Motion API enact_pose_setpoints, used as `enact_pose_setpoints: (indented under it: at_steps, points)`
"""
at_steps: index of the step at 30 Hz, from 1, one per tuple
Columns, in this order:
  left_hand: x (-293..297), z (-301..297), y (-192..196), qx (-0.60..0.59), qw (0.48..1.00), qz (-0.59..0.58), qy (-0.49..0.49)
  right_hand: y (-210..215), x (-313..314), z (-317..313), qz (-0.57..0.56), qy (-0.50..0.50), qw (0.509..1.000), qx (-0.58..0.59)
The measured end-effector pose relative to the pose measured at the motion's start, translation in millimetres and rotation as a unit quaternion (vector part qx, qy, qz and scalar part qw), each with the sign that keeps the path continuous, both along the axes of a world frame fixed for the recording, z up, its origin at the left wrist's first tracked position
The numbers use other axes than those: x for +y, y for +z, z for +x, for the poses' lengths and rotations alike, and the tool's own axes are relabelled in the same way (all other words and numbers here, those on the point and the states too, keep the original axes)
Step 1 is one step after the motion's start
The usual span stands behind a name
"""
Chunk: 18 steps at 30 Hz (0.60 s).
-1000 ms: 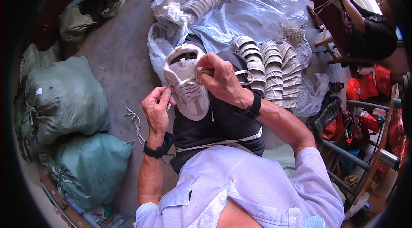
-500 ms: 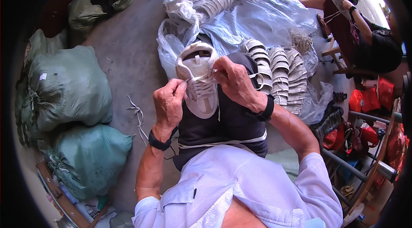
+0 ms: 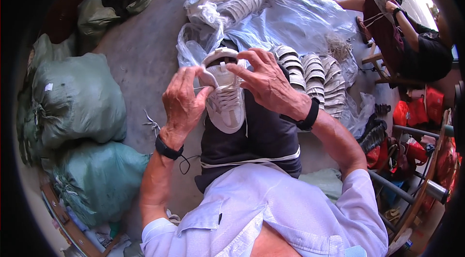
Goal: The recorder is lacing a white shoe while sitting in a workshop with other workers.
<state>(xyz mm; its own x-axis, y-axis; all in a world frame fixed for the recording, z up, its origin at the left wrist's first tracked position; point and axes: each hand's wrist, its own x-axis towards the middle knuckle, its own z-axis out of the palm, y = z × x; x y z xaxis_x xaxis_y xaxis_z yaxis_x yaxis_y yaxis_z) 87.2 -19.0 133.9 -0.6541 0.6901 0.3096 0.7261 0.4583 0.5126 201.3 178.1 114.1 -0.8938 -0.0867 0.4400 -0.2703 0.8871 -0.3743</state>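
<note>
A white and beige sneaker (image 3: 226, 112) rests on my dark-trousered thighs, toe toward me, its white laces (image 3: 225, 96) crossed over the tongue. At the left of its collar is my left hand (image 3: 185, 99), with the thumb and fingertips closed around the padded edge. My right hand (image 3: 268, 82) is over the right side of the shoe opening, fingers bent but apart, the tips near the tongue and collar. Part of the shoe's right side is hidden behind it. White cord (image 3: 252, 161) runs across my thighs.
Nested rows of light shoe uppers (image 3: 315, 78) lie to the right, with clear plastic bags (image 3: 300, 10) of more ahead. Green sacks (image 3: 80, 97) stand at left. A co-worker (image 3: 411, 39) sits far right holding a shoe. A rack with red bags (image 3: 416, 153) stands near right.
Both hands have let go of the laces and moved up to the shoe's collar. The left hand now grips its left edge; the right hand's fingers have spread.
</note>
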Motion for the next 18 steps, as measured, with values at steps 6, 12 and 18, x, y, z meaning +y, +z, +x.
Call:
enact_pose_setpoints:
  at_steps: [6,12,18]
  points:
    - [-1.1,-44.5,3.7,0.034,0.968,-0.065,-0.241,-12.8,19.1,-26.1,-0.013,0.104,0.994,-0.017]
    - [4.5,-43.0,3.1,0.061,0.938,-0.211,-0.267,-7.1,18.3,-24.6,-0.045,0.099,0.988,-0.113]
    - [14.2,-28.5,-22.0,-0.167,0.977,-0.067,-0.111,-11.0,-4.6,-34.7,0.029,0.029,0.994,-0.103]
